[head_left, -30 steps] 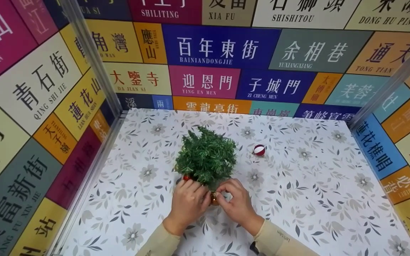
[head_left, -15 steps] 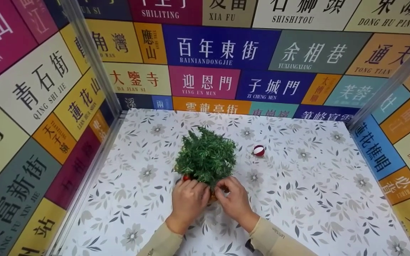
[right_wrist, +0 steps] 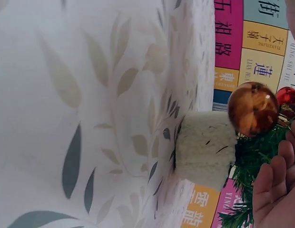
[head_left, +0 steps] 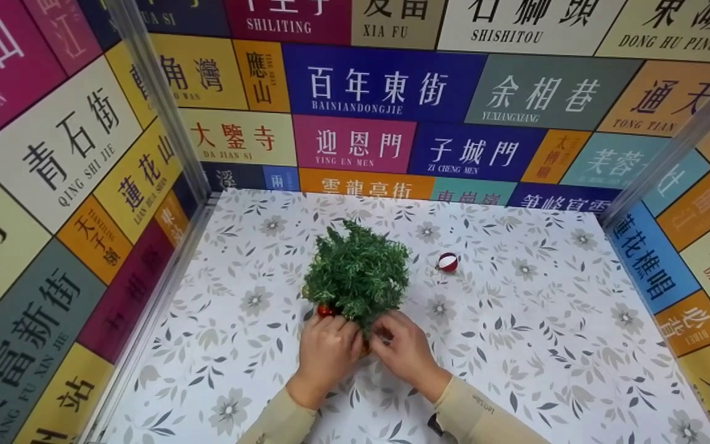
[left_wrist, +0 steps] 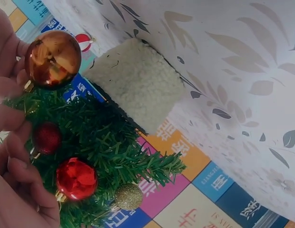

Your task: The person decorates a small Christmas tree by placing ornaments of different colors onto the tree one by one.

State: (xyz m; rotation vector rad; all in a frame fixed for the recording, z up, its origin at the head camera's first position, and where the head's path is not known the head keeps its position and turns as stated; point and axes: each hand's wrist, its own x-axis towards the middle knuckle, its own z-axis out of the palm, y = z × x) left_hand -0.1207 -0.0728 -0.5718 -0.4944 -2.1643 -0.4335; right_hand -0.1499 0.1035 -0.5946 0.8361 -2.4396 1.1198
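An artificial Christmas tree (head_left: 358, 268) stands upright before me, hung with baubles. My left hand (head_left: 328, 348) and right hand (head_left: 405, 345) meet low at its near side. A shiny copper bauble (left_wrist: 53, 59) hangs there, its gold cap close to the fingertips. The right hand's curled thumb and finger pinch near its cap; the loop is hidden. The left fingers curl in against the branch tip; their exact contact is partly covered. Close by hang a shiny red bauble (left_wrist: 76, 178), a dark red bauble (left_wrist: 46, 138) and a gold glitter bauble (left_wrist: 129, 196).
A red and white bauble (head_left: 448, 262) lies on the floral tabletop (head_left: 546, 345), right of the tree. The tree's base (left_wrist: 138, 83) is wrapped in cream fleece. Panels printed with characters (head_left: 386, 80) wall in the back and sides, with clear posts (head_left: 167, 92) at the corners.
Both hands have shifted slightly, closing in on the low branch. The copper bauble, visible between them earlier in the head view, is now mostly covered by fingers. The tree stays in place.
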